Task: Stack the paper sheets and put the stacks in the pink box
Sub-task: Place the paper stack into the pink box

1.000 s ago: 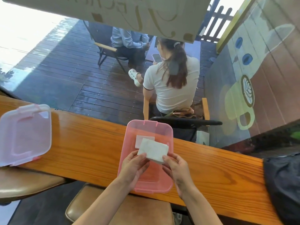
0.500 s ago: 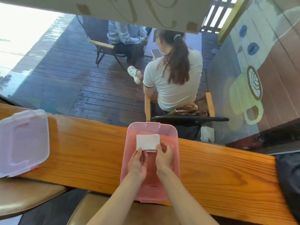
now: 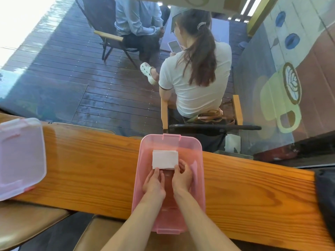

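Observation:
The pink box [image 3: 198, 153] stands open on the wooden counter [image 3: 90, 163], straight in front of me. A white stack of paper sheets [image 3: 164, 158] lies flat on its floor near the far end. Both of my hands are down inside the box. My left hand [image 3: 153, 182] touches the stack's near left corner with its fingertips. My right hand [image 3: 182, 176] has its fingers at the stack's near right corner. Whether the fingers pinch the paper or only rest against it is not clear.
The box's translucent pink lid [image 3: 20, 158] lies on the counter at far left. A dark bag [image 3: 326, 200] sits at the counter's right end. Brown stool seats [image 3: 27, 225] are below the near edge. Beyond the glass, two people sit on chairs on a deck.
The stack was held above the box, then lowered onto the sheet at the box's far end. My hands have followed it down and now rest at its near edge.

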